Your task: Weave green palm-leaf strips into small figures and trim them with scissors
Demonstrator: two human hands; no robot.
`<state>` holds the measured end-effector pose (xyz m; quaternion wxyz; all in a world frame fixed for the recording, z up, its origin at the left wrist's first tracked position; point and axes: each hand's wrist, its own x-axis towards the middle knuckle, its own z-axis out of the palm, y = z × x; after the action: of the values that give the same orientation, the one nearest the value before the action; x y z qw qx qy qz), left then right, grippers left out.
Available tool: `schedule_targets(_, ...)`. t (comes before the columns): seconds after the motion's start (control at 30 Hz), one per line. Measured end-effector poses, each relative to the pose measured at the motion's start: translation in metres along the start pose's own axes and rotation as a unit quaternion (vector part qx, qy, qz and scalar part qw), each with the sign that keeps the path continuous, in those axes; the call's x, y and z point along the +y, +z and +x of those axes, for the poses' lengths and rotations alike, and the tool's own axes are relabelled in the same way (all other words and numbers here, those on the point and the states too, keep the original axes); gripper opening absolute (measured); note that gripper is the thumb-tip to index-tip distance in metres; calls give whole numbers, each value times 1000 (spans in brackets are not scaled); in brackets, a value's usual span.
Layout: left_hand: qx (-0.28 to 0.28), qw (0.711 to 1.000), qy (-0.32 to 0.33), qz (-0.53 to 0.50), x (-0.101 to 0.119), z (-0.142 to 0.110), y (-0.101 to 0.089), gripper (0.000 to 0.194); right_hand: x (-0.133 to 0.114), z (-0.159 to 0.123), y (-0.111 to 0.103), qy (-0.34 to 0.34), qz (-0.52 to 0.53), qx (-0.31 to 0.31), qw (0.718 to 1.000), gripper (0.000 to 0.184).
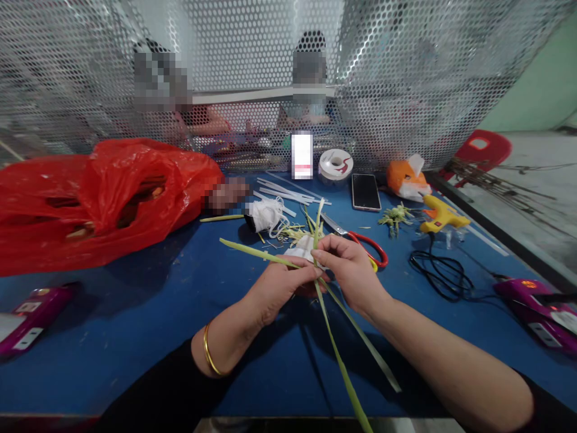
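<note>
Long green leaf strips [339, 352] cross where my two hands meet, above the middle of the blue table. My left hand [288, 279] pinches them from the left; one strip points out past it to the upper left. Fingertips of my right hand [347, 264] close on an upright strip near the crossing. Two long ends hang down toward the front edge. Just beyond my hands lie leaf scraps [295, 233] and red-handled scissors [367, 243], partly behind my right hand. A bundle of white cord [267, 215] lies to their left.
A red plastic bag [180, 180] fills the left side. At right are a yellow glue gun [444, 215] with a black cable, a phone [365, 192] and a purple power strip [536, 307]. A ribbon roll [336, 165] stands before the perforated metal screen [252, 48]; people sit behind it.
</note>
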<state>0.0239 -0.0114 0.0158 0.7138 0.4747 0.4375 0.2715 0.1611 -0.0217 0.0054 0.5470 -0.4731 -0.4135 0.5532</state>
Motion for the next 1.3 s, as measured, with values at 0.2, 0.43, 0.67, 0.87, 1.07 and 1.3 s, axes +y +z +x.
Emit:
schedule_targets(0.2,-10,1000,-8,-7,-1,2,-1,12,1,1,-1,-25,-30,11,999,24)
schedule_targets(0.43,-17,999,-10,-26,2,2,-1,19,-2,7,-9,-15,-54,-17,998,26)
schedule_targets(0.67,-5,998,32,-52,5,8,-21,29,-23,10,-24,-4,-189,-146,971,22)
schedule_targets(0.87,10,997,40,-60,10,9,-28,37,-18,12,-29,-36,-252,-144,956,7)
schedule_targets(1.07,44,994,59,-78,6,10,-25,23,-19,3,-24,-264,-434,18,861,7)
schedule_targets(1.3,73,983,89,-143,4,12,-24,24,-3,-9,-5,-180,-412,-67,890,29)
